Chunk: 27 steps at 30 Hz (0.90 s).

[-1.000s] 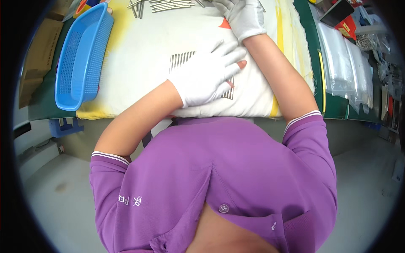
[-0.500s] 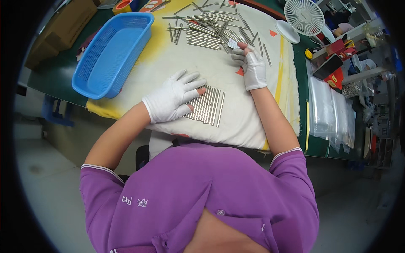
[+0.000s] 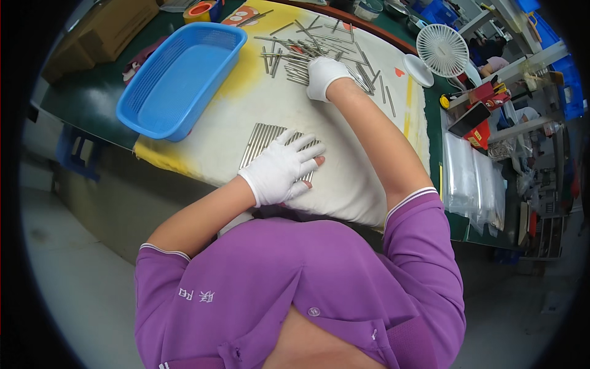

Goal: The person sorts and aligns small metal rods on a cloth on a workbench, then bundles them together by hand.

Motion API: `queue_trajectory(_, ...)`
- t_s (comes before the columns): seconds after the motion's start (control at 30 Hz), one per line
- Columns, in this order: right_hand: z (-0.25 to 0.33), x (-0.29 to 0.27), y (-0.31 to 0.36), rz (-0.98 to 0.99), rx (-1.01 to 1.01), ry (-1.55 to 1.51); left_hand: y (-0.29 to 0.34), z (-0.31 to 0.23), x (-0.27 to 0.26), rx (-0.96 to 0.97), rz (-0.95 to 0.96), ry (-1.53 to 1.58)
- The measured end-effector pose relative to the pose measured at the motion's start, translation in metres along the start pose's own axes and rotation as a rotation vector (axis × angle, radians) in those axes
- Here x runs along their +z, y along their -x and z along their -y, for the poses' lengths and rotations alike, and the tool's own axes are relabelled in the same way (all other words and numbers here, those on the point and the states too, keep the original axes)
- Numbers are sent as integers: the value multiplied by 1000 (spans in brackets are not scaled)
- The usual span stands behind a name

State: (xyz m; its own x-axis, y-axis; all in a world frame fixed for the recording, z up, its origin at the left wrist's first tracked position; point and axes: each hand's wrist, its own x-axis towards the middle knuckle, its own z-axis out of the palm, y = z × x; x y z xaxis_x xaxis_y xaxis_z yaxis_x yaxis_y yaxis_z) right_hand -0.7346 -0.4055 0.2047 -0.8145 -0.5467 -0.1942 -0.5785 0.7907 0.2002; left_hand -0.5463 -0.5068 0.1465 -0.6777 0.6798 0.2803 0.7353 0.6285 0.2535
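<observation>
Two hands (image 3: pixel 324 79), cloth (image 3: pixel 344 132) between, left (image 3: pixel 279 169) near edge (image 3: pixel 212 183)

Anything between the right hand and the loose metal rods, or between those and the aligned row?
Nothing visible separates the right hand from the loose metal rods; it is over them. Only white cloth lies between them and the aligned row, which the left hand partly covers.

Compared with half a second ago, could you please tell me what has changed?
The left hand has moved rightward across the row of rods; the right hand has moved left over the loose rods. Whether it grips any is hidden. The blue basket and white fan stayed put.
</observation>
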Motion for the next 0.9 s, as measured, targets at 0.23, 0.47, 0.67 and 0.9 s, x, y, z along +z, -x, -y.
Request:
queue_trajectory(0.23,5,0,-13,243,-103,67,20,15,-16,-26,6,-6)
queue_trajectory(0.47,-2,14,-10,247,-137,121,19,15,-17,-13,11,-35)
queue_trajectory(0.67,-23,33,51,-194,23,-448,17,12,-19,-30,60,-33)
queue_trajectory(0.9,-44,81,112,-382,-278,-1490,-30,-6,-20,-54,-539,253)
